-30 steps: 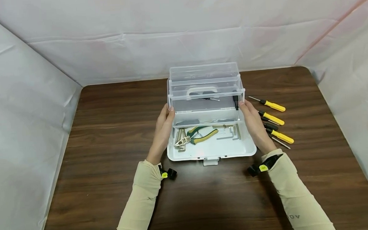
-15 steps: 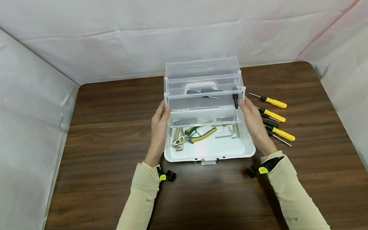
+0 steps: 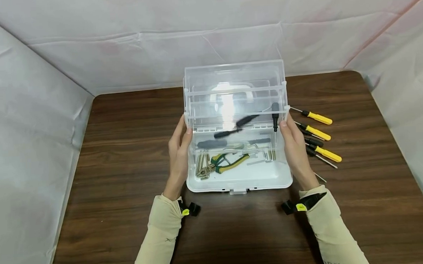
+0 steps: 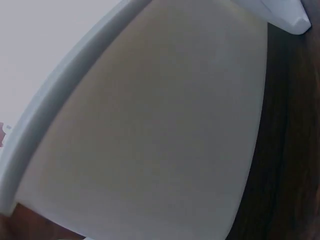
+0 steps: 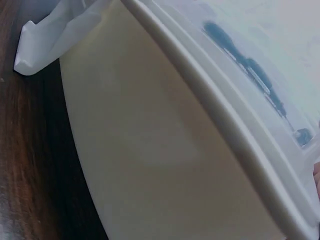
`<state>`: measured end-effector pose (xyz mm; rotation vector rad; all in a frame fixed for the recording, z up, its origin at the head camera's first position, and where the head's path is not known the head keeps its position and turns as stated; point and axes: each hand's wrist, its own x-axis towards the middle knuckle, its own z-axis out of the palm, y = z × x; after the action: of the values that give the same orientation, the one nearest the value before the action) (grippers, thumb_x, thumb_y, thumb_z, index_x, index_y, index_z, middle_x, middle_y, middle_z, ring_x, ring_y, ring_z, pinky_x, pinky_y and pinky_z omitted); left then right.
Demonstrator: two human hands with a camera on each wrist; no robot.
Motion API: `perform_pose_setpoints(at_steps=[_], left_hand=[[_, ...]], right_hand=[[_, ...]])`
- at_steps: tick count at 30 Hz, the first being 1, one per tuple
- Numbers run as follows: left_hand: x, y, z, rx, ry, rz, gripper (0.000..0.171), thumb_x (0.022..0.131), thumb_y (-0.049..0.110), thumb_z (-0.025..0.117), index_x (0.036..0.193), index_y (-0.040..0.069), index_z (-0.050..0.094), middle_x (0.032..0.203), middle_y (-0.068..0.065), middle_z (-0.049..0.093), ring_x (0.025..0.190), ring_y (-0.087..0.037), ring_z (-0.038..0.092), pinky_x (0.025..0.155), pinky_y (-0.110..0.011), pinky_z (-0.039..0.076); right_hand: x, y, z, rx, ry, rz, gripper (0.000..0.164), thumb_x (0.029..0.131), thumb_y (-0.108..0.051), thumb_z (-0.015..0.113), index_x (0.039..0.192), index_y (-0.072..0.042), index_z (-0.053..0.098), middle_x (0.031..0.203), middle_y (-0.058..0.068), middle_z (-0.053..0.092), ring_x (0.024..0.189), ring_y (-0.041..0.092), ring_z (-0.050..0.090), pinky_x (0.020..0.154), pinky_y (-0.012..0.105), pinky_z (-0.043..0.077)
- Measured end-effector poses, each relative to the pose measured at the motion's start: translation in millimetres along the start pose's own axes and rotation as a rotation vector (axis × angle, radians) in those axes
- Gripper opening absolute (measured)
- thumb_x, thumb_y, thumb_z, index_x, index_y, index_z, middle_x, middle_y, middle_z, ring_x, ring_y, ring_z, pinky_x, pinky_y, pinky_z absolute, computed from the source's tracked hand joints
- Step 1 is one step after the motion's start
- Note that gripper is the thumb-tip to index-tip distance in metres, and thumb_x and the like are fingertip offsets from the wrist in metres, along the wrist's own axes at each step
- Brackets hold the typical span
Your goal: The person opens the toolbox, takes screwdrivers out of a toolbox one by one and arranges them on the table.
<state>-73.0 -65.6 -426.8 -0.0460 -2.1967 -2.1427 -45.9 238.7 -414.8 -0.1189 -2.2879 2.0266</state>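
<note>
A white toolbox [image 3: 240,184] stands with its clear lid [image 3: 198,78] raised and clear trays over its base. My left hand [image 3: 179,159] grips its left side, thumb near the tray edge; my right hand [image 3: 296,154] holds the opposite side likewise. Green-and-yellow pliers [image 3: 235,164] lie in the base beside brass-coloured hex keys [image 3: 199,164]. Black-handled screwdrivers [image 3: 248,119] show through the clear plastic, one of them upright [image 3: 275,115] at the right. Both wrist views are filled by the outer white wall [image 4: 160,120] of the box, with its latch [image 5: 45,50] jutting out.
To the right of the box, several screwdrivers with yellow handles [image 3: 320,118] and black handles [image 3: 312,141] lie on the dark wooden table [image 3: 134,151]. Pale cloth walls [image 3: 106,65] rise behind the table and at both sides.
Both hands have come slightly toward me, and the lid and trays show larger, the front tray edge lower. The dark screwdrivers behind the clear plastic have slid forward and turned.
</note>
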Motion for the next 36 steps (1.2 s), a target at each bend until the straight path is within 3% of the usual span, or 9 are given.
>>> perform_pose_setpoints(at_steps=[7,17,21,27,36], left_hand=[[-5.4,2.0,-0.5,-0.079,0.007,0.076,0.059,0.108,0.023,0.050,0.163,0.010,0.034,0.168,-0.003,0.038,0.156,-0.012,0.036,0.126,-0.027,0.032],[-6.4,0.8,-1.3,-0.102,0.006,0.120,0.057,0.108,0.021,0.050,0.162,0.011,0.035,0.167,-0.003,0.039,0.155,-0.015,0.038,0.125,-0.026,0.033],[-5.0,0.7,-1.1,-0.090,0.010,0.082,0.057,0.108,0.024,0.051,0.162,0.013,0.036,0.167,-0.001,0.040,0.154,-0.012,0.039,0.126,-0.028,0.033],[-2.6,-0.6,-0.7,-0.064,0.015,-0.015,0.056,0.108,0.031,0.053,0.161,0.019,0.040,0.165,0.002,0.044,0.151,-0.008,0.044,0.126,-0.033,0.034],[2.1,-4.3,0.0,-0.054,-0.010,-0.146,0.062,0.108,0.038,0.052,0.164,0.017,0.034,0.167,0.000,0.040,0.154,-0.012,0.039,0.129,-0.034,0.029]], right_hand=[[-6.2,-0.4,1.6,0.020,0.041,-0.067,0.056,0.113,-0.032,0.038,0.166,-0.018,0.025,0.175,0.001,0.020,0.163,0.017,0.015,0.134,0.043,0.010],[-6.3,2.0,3.3,0.029,0.069,-0.107,0.053,0.113,-0.028,0.040,0.164,-0.017,0.031,0.173,0.001,0.027,0.162,0.016,0.021,0.134,0.039,0.015],[-3.4,3.7,3.4,0.022,0.053,-0.080,0.054,0.113,-0.031,0.040,0.165,-0.020,0.029,0.174,0.000,0.025,0.162,0.016,0.020,0.134,0.041,0.014],[1.1,4.8,2.2,-0.026,0.020,0.028,0.059,0.112,-0.040,0.042,0.166,-0.023,0.025,0.175,-0.002,0.021,0.162,0.015,0.017,0.134,0.044,0.013],[9.5,7.3,-0.3,-0.074,0.002,0.149,0.063,0.111,-0.046,0.041,0.167,-0.020,0.025,0.174,-0.001,0.024,0.162,0.018,0.020,0.133,0.046,0.015]])
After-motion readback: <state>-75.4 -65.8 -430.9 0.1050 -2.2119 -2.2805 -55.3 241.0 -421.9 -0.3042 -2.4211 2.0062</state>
